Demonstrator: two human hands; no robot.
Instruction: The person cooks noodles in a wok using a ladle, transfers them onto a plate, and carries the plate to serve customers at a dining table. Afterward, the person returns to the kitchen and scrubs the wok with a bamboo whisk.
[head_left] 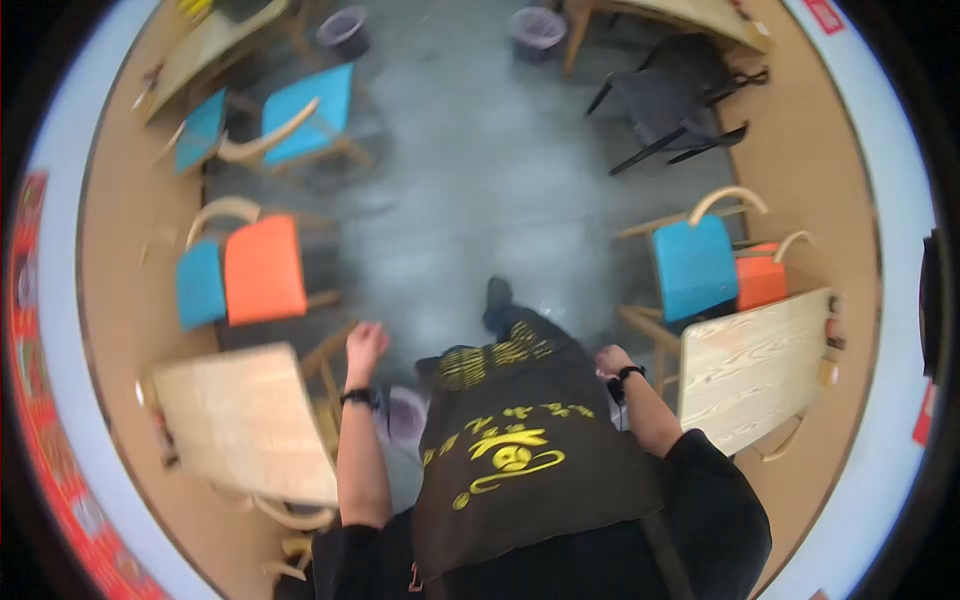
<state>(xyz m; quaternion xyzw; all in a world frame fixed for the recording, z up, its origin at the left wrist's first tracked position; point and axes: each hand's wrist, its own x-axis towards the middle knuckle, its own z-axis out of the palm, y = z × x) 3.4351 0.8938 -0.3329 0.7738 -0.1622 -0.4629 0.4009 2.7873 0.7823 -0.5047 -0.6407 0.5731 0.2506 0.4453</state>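
Apron (pixel 545 435) btwn L hand (pixel 367 345), R hand (pixel 612 362); long axis fwd, twd shoe (pixel 498 291).

Wears a black short-sleeved top (pixel 722 515) beneath a dark brown apron (pixel 590 480) at six o'clock, printed with a yellow emblem (pixel 512 458) and rows of yellow characters, the densest block (pixel 495 358) towards the apron's eleven o'clock. Has a dark strap (pixel 665 555) at five o'clock, a black watch (pixel 360 397) at eight, a black wristband (pixel 631 372) at four, and a dark shoe (pixel 499 290) near centre.
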